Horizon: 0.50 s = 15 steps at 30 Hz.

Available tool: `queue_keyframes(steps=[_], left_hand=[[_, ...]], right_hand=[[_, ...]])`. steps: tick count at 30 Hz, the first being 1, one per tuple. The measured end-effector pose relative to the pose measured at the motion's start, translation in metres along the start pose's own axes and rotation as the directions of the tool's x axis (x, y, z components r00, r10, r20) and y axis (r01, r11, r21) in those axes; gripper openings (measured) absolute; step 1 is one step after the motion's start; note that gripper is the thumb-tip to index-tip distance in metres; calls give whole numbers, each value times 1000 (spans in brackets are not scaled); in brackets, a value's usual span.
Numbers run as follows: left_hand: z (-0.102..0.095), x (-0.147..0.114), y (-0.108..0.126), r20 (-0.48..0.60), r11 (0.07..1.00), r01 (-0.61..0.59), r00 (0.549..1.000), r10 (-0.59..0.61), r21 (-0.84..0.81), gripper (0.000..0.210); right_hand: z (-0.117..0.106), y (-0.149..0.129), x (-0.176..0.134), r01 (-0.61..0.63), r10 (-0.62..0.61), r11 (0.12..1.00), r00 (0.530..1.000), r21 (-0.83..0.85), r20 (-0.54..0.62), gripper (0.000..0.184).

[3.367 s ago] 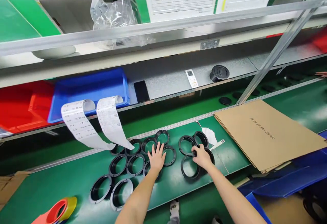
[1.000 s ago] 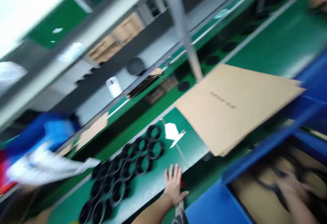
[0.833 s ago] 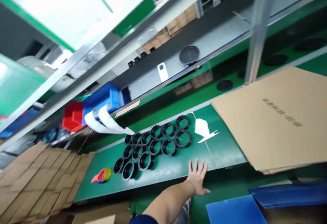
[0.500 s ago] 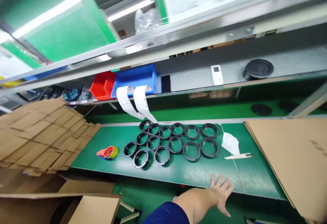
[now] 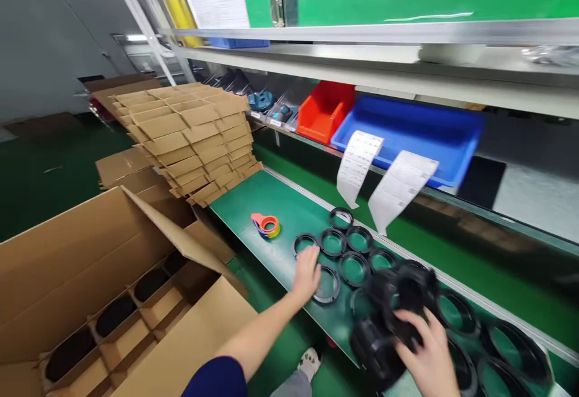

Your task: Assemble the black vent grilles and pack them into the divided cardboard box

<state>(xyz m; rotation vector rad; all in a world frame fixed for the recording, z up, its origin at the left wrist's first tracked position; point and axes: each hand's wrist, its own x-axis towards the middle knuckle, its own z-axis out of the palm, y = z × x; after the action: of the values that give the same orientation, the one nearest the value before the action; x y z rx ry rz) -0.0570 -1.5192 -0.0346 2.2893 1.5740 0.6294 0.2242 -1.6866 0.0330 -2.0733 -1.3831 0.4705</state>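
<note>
Black plastic rings [image 5: 354, 268] stand in rows on the green bench. My left hand [image 5: 306, 273] is at the left end of the rows, between two rings, its fingers curled together at their rims. What lies under those fingertips is hidden. My right hand [image 5: 425, 349] grips a black round part [image 5: 377, 349] above the rings, its thumb and fingers around the near side. Motion blurs this part, and I cannot tell whether it is one piece or more. A tape dispenser [image 5: 266, 226] with an orange handle lies left of the rings.
An open carton [image 5: 81, 234] with dividers stands at lower left, black round pieces in some compartments. Behind it rises a stack of folded cardboard dividers [image 5: 194, 143]. Red [image 5: 326, 113] and blue [image 5: 411, 137] bins sit on the shelf, with paper label strips [image 5: 400, 186] hanging down.
The view has swung left, bringing the carton into fuller sight. My left hand has come from the bench's front edge to the rings. My right hand has entered, holding a black part.
</note>
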Motion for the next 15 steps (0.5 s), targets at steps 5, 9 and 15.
queue_keyframes(steps=[5, 9, 15], left_hand=[[-54, 57, -135, -69, 941, 308, 951, -300, 144, 50], [-58, 68, -192, 1, 920, 333, 940, -340, 205, 34], [-64, 80, -245, 26, 906, 294, 948, -316, 303, 39]], right_hand=[[114, -180, 135, 231, -241, 971, 934, 68, 263, 42], [195, -270, 218, 261, -184, 955, 896, -143, 403, 42], [276, -288, 263, 237, -58, 919, 873, -315, 484, 40]])
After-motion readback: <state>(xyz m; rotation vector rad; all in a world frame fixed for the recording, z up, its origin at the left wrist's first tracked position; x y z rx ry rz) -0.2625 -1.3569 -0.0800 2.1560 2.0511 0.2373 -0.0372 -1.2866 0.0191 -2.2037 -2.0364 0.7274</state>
